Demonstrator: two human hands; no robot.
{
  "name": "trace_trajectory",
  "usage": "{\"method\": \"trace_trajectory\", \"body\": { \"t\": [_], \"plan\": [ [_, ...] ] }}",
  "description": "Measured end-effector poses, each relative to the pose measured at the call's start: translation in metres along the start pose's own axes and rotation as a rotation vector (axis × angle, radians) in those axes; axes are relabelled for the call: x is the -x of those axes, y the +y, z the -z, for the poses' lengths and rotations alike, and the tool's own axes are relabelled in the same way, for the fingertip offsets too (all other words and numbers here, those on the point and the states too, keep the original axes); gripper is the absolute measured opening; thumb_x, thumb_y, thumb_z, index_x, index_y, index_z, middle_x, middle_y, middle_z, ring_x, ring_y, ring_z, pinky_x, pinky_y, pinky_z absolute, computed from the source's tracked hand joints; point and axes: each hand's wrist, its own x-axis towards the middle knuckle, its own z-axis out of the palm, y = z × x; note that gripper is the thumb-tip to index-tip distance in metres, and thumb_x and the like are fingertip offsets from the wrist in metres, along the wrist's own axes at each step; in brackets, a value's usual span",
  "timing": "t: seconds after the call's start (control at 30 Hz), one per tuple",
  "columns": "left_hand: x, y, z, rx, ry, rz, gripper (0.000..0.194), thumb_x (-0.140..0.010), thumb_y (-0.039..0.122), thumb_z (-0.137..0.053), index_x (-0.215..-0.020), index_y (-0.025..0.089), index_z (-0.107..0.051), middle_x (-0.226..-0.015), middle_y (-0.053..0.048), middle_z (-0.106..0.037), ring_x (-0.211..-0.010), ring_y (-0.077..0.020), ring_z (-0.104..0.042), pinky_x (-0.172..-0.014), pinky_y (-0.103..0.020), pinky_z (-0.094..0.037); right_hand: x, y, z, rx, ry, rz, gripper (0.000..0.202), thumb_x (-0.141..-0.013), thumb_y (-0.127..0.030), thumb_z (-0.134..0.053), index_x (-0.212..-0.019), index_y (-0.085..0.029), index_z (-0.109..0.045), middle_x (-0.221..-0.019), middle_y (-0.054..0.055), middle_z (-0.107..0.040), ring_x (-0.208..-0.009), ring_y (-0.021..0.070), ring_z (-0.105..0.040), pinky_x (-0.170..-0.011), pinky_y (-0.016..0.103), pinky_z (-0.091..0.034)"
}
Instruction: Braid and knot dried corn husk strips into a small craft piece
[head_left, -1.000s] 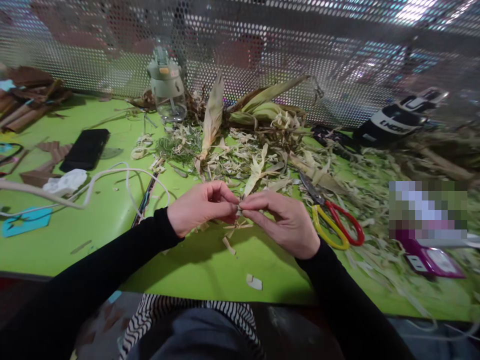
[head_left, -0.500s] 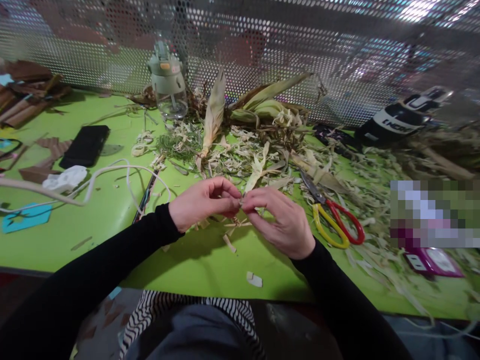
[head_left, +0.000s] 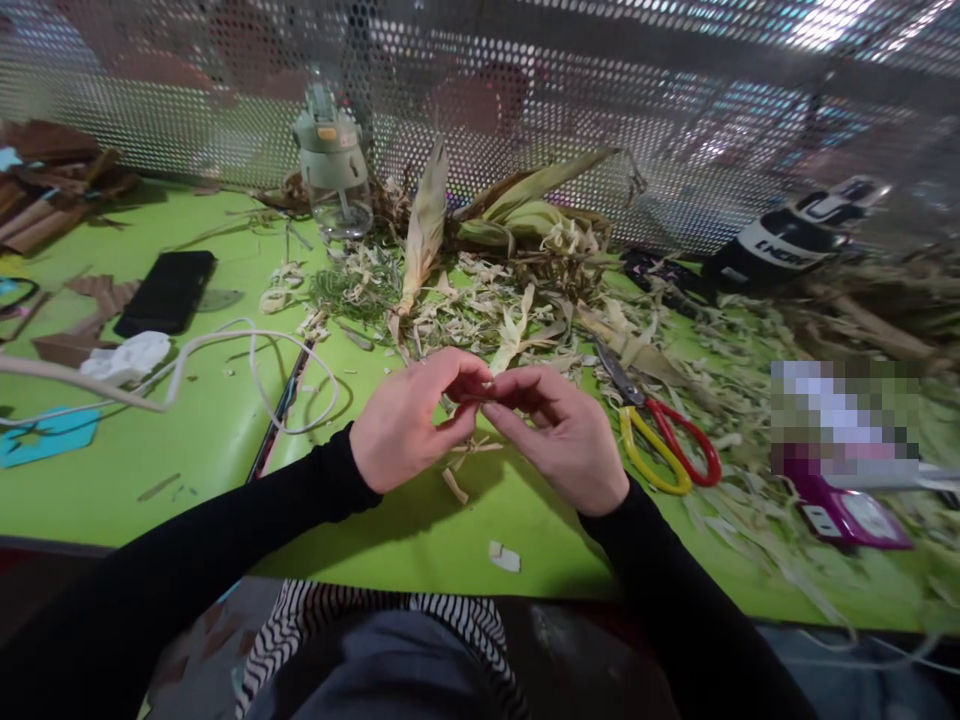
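My left hand (head_left: 420, 420) and my right hand (head_left: 562, 430) meet fingertip to fingertip above the green table (head_left: 420, 560). Both are closed in a pinch on something small and thin between them, too small to name. Just below the fingers lie cut husk strips (head_left: 455, 485). Behind them rests a pale piece of corn husk (head_left: 511, 335), amid many dry husk scraps (head_left: 480, 295). To the right of my right hand lie scissors (head_left: 664, 440) with one yellow and one red handle, their blades pointing away from me.
A whole husk (head_left: 425, 235) and a clear bottle (head_left: 335, 180) stand at the back. On the left are a black phone (head_left: 166, 292), a white cable (head_left: 195, 345) and a pencil-like stick (head_left: 281, 415). A black bottle (head_left: 772, 245) and a purple packet (head_left: 855, 515) are right.
My left hand has turned, its fingers now arched higher and the thumb lower. Both hands stay together at the fingertips, still pinching. The view has shifted slightly.
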Motion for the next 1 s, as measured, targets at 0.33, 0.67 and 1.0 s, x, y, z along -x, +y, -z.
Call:
{"method": "trace_trajectory", "body": {
  "t": [0.33, 0.67, 1.0],
  "plan": [
    [-0.010, -0.019, 0.011, -0.301, -0.421, -0.183, 0.032, -0.073, 0.002, -0.047, -0.099, 0.015, -0.062, -0.095, -0.007, -0.069, -0.089, -0.0178, -0.061, -0.092, -0.039, -0.043, -0.008, -0.001, 0.019, -0.080, 0.077, -0.074, 0.010, -0.077, -0.022, -0.067, -0.081, -0.017, -0.061, -0.074, 0.000, -0.063, -0.060, 0.0095, -0.057, -0.056, 0.023, -0.050],
    [-0.003, -0.025, -0.009, -0.486, -0.703, -0.179, 0.045, -0.066, 0.025, -0.058, -0.110, 0.017, -0.064, -0.116, -0.010, -0.062, -0.102, -0.0285, -0.051, -0.090, -0.043, -0.039, -0.015, 0.018, 0.016, -0.232, 0.070, -0.118, 0.015, -0.073, -0.024, -0.069, -0.078, -0.016, -0.058, -0.068, -0.002, -0.059, -0.057, 0.0081, -0.053, -0.055, 0.023, -0.046],
    [-0.011, -0.023, -0.003, -0.444, -0.338, -0.224, 0.025, -0.085, 0.032, -0.052, -0.090, 0.015, -0.068, -0.100, -0.011, -0.066, -0.093, -0.0228, -0.056, -0.087, -0.040, -0.040, -0.007, 0.017, 0.016, -0.373, 0.129, -0.088, 0.012, -0.075, -0.024, -0.070, -0.082, -0.020, -0.061, -0.078, -0.001, -0.062, -0.062, 0.0085, -0.055, -0.058, 0.022, -0.047]
  ]
}}
